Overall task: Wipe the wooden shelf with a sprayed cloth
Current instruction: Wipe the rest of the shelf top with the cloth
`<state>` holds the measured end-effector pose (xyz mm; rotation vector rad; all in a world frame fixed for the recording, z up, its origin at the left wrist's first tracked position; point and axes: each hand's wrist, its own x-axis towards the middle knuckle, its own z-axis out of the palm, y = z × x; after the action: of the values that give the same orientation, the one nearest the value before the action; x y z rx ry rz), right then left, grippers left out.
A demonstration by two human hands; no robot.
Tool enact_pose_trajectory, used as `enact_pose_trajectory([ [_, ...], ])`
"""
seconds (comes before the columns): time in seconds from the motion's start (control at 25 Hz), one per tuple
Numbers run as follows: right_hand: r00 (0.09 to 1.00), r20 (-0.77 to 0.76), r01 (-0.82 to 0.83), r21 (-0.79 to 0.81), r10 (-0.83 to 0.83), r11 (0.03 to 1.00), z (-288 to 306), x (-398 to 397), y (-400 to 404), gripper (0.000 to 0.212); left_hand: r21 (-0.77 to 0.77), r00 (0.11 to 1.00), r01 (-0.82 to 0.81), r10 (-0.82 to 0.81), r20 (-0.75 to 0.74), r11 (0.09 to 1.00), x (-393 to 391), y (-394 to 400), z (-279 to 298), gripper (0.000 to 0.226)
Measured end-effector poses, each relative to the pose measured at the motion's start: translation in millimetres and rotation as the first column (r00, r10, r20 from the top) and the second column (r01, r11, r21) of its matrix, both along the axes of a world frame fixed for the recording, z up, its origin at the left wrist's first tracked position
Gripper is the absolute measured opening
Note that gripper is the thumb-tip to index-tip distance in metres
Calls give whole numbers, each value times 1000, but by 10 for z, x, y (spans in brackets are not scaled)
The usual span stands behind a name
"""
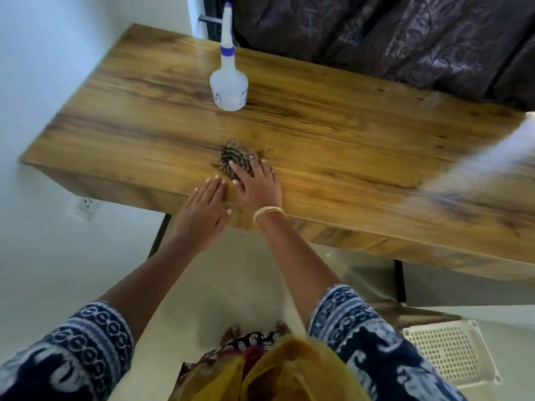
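The wooden shelf fills the middle of the head view. A small dark striped cloth lies bunched on it near the front edge. My right hand lies flat on the cloth with straight fingers and covers its near part. My left hand rests flat at the shelf's front edge, just left of the right hand, fingers straight and holding nothing. A translucent white spray bottle with a blue collar and tip stands upright farther back on the shelf, apart from both hands.
A dark patterned curtain hangs behind the shelf at the right. A white wall with a socket is on the left. A white perforated basket sits on the floor at lower right. Black metal legs hold up the shelf.
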<state>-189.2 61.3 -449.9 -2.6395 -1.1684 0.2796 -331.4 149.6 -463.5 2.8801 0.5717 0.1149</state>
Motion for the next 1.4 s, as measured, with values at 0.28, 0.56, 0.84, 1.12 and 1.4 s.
enact_pose_trajectory([
  [0.28,901,57,428,50,-431,902,-31,1082,-1440,51,47,999,28,-26,-48,999,-75,113,-12,71],
  [0.56,496,-39,868,32,-867,495,-35,963,-1682,53,55,997,-19,24,-76,998,-29,87,-34,76],
  [0.84,636,-7,771,44,-771,635,-7,224,-623,51,-48,987,-157,159,35,986,-276,424,-10,74],
  [1.12,738,-8,673,81,-675,735,-87,-534,716,52,28,948,-319,318,16,947,-1164,1816,58,80],
  [1.4,903,0,429,89,-431,899,-87,-1248,2125,52,50,946,-322,324,-26,945,-1812,2761,36,74],
])
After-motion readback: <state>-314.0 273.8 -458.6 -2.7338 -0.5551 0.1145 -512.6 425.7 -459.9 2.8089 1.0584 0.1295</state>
